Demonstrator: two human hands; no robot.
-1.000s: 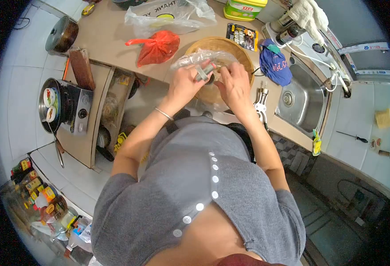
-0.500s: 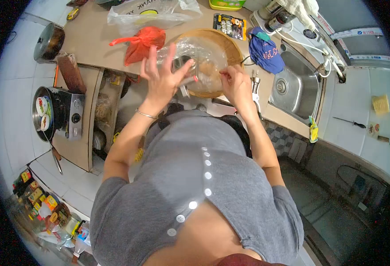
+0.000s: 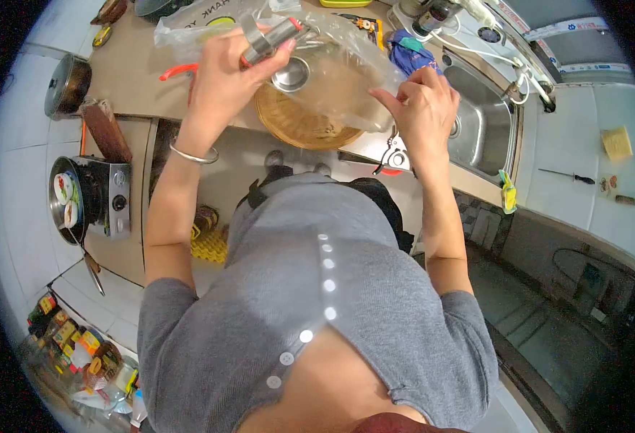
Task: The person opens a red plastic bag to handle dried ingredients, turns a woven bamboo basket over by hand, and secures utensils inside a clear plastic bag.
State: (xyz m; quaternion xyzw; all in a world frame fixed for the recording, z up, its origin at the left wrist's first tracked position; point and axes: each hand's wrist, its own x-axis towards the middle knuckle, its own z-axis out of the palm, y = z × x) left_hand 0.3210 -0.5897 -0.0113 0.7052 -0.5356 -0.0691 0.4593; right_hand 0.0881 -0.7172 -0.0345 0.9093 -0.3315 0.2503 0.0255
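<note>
My left hand (image 3: 220, 79) is closed around a shiny metal tool (image 3: 265, 45) with a tubular body and red ends, held up over the counter. Next to its fingertips a round metal cup (image 3: 291, 74) shows, overlapping the bag in this view. My right hand (image 3: 426, 108) pinches the edge of a clear plastic bag (image 3: 361, 79), which stretches up and across between the two hands. Below the bag lies a round woven basket (image 3: 281, 123), partly covered by it. The red bag's tie (image 3: 179, 71) peeks out behind my left wrist.
A sink (image 3: 480, 130) is at the right, with a blue cloth item (image 3: 408, 52) beside it. A printed white plastic bag (image 3: 187, 29) lies at the back. On the left, a pan (image 3: 68, 209) holding dishes sits on a stove (image 3: 112, 198).
Both hands have risen and moved apart, my left hand going left and up with the metal tool. The clear bag has lifted off the basket, exposing more of its woven bottom.
</note>
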